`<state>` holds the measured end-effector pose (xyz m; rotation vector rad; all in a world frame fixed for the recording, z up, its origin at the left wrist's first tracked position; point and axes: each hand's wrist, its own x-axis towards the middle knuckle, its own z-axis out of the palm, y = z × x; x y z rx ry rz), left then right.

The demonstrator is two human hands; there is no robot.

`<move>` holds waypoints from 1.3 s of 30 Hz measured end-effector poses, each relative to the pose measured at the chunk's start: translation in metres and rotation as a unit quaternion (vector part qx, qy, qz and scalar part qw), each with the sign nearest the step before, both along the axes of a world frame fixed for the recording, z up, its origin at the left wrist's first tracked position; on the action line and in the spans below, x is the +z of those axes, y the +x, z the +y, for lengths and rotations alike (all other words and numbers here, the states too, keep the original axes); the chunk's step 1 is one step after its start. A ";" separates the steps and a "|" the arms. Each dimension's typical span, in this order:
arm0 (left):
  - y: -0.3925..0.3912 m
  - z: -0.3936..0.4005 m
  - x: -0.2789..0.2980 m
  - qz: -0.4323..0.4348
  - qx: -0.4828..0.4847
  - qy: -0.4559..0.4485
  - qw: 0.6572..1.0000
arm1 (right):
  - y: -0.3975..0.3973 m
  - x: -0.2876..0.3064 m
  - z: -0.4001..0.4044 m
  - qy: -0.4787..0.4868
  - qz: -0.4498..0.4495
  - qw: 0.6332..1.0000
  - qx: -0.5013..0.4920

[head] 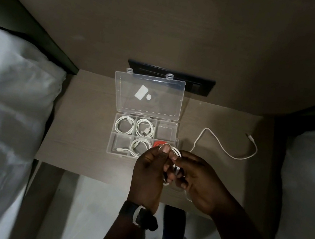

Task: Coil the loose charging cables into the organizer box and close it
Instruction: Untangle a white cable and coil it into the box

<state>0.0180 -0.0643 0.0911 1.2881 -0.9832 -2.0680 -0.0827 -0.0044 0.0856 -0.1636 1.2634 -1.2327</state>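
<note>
My left hand, with a watch at the wrist, and my right hand both pinch a half-wound white cable just above the counter. Its loose tail trails right across the counter. Just beyond my hands sits the box, three white coils and something red in its compartments, its lid open against the wall.

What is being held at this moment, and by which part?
Both hands hold the white cable at its partly wound coil: the left hand pinches the loops near their top, and the right hand has its grip on the loops' right side. The free end trails across the table.
</note>
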 end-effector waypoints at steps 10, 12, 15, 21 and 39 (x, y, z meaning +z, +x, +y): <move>0.010 -0.041 -0.034 -0.047 0.000 -0.110 0.993 | -0.006 -0.021 -0.029 0.008 -0.056 0.998 -0.034; 0.005 -0.053 -0.048 -0.076 -0.059 -0.142 0.985 | -0.016 -0.030 -0.038 0.023 -0.023 0.997 -0.072; -0.007 -0.072 -0.073 -0.134 -0.129 -0.170 0.968 | -0.031 -0.046 -0.056 0.052 0.033 0.992 -0.113; -0.024 -0.109 -0.113 -0.365 -0.200 -0.354 0.837 | -0.041 -0.084 -0.092 0.097 0.168 0.973 -0.124; -0.017 -0.115 -0.137 -0.314 -0.245 -0.477 0.783 | -0.045 -0.128 -0.094 0.165 0.462 0.867 -0.090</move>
